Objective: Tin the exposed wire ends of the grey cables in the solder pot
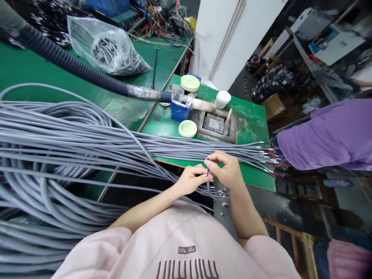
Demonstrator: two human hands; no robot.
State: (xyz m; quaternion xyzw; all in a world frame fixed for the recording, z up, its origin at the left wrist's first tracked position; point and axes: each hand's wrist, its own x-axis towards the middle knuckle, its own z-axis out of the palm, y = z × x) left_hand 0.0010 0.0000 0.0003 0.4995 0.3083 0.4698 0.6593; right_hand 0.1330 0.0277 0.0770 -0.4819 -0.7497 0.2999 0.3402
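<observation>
Cable, grey and slim, stands at the meeting place of the two hands, its thin dark wires at the upper end and its sheath running toward six o'clock. The left hand comes in from eight o'clock, its grip closed in a pinch on this piece just below the wires. The right hand comes in from four o'clock, its grip drawn together at the fingertips, where a small purple wire tip shows; the fingers hide most of it.

Just beyond the hands, a bundle of grey cables lies across the green tabletop, running from nine o'clock to three o'clock, where its stripped ends fan out. More cable ends show near five o'clock, below the tabletop's edge. Heavy coils fill eight to nine o'clock.

At twelve o'clock sits a square metal fixture with a stick leaning on its right part. A pale green dish and a blue box lie toward eleven, the box meeting a dark ribbed hose. A white cup stands between twelve and one. Toward half past ten rests a clear bag of grey pieces; between two and three, a co-worker's purple garment shows.
</observation>
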